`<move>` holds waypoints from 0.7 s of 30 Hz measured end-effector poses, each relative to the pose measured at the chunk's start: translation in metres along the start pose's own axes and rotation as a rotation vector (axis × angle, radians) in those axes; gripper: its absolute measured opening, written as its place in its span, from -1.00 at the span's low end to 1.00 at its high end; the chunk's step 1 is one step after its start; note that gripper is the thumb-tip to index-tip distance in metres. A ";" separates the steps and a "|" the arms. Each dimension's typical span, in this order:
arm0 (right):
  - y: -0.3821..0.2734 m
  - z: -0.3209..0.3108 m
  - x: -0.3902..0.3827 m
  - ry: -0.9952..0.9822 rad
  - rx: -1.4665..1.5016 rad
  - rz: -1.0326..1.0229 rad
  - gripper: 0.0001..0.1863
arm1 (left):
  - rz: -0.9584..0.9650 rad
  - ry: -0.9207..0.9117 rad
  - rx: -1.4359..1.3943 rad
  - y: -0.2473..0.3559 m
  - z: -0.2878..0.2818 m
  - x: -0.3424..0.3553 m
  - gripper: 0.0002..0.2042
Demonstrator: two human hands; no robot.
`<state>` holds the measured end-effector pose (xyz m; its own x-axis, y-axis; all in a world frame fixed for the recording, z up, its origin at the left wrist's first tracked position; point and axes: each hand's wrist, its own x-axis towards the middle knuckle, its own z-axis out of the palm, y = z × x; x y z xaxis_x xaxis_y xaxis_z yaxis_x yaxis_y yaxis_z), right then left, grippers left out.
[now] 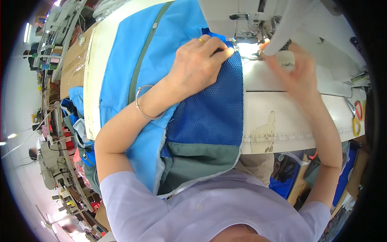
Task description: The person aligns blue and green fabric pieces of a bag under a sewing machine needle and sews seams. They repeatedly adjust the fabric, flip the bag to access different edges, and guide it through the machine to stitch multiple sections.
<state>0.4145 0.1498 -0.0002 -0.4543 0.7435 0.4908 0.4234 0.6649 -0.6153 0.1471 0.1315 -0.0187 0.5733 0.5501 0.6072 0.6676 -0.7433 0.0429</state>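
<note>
Clearly bent at the elbow, the left arm crosses the work on a slant, its forearm running up and to the right over the light blue cloth, with a bangle (139,103) round it near the wrist. The left hand (201,60) lies back-up at the top corner of the dark blue mesh (211,107), its fingers curled under and thumb drawn in beside them, pinched on the bunched edge just beside the lit needle area of the sewing machine (338,28). A ring (201,41) shows on one finger. The right arm rises from a bent elbow along the other side, forearm almost upright, the right hand (296,72) angled inward at the machine's front; it is blurred, so whether its fingers are apart or together I cannot tell. The fabric piece (121,68), light blue with a grey-green strip (147,50), spreads over the white table (290,117) left of the needle area, its grey-green lower panel (199,161) hanging toward the lap. Scissors (356,123) lie at the table's right.
</note>
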 end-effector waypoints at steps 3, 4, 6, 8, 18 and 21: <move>0.007 -0.010 0.013 0.145 -0.099 0.067 -0.71 | 0.003 0.001 0.010 -0.005 0.002 0.002 -0.70; 0.009 -0.011 0.015 0.181 -0.123 0.081 -0.69 | 0.005 0.001 0.015 -0.006 0.003 0.003 -0.71; 0.011 -0.008 0.014 0.200 -0.116 0.084 -0.68 | 0.004 -0.003 0.011 -0.006 0.003 0.004 -0.71; 0.015 -0.007 0.016 0.195 -0.046 0.088 -0.68 | 0.000 -0.009 0.005 -0.006 0.003 0.003 -0.70; 0.073 -0.004 0.002 0.213 0.148 0.356 -0.68 | -0.008 -0.012 0.019 -0.005 0.001 0.003 -0.69; 0.072 -0.005 0.004 0.188 0.111 0.310 -0.66 | -0.002 -0.006 0.012 -0.002 0.002 0.000 -0.69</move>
<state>0.4469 0.2010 -0.0393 -0.1615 0.9154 0.3688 0.4260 0.4017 -0.8106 0.1463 0.1337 -0.0200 0.5749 0.5536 0.6025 0.6744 -0.7376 0.0343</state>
